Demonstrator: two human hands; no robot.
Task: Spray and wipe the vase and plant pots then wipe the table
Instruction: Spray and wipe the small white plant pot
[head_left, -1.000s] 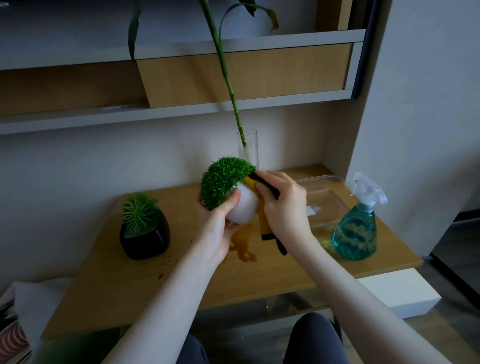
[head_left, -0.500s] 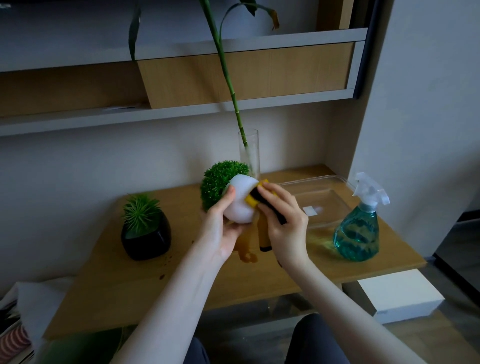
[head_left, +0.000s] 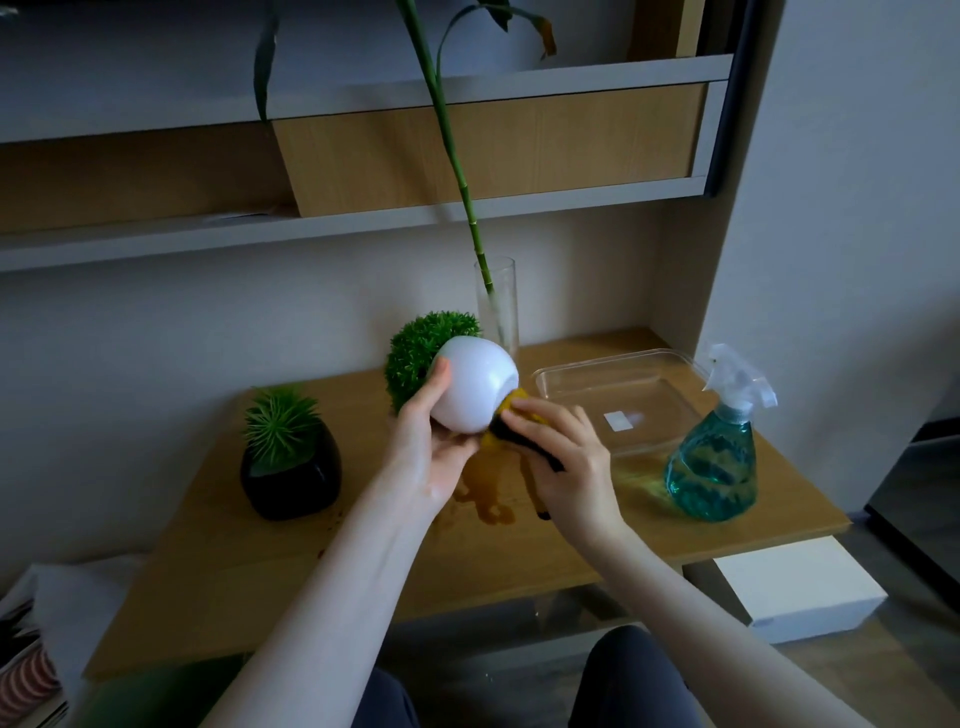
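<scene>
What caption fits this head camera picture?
Left hand tilts round white plant pot; right hand wipes it with yellow cloth.

We are seeing only part of the yellow cloth (head_left: 519, 413): the right hand (head_left: 569, 467) is covering most of it. The left hand (head_left: 428, 452) is hiding the underside of the white pot (head_left: 475, 387), and the pot is covering part of its round green plant (head_left: 423, 348). The top edge is cutting off the bamboo stem (head_left: 452, 140). At the lower left, a blurred green shape (head_left: 156, 693) is staying unclear to us.

Dim room, wall shelves (head_left: 363, 218), wooden floor (head_left: 909, 654)
</scene>
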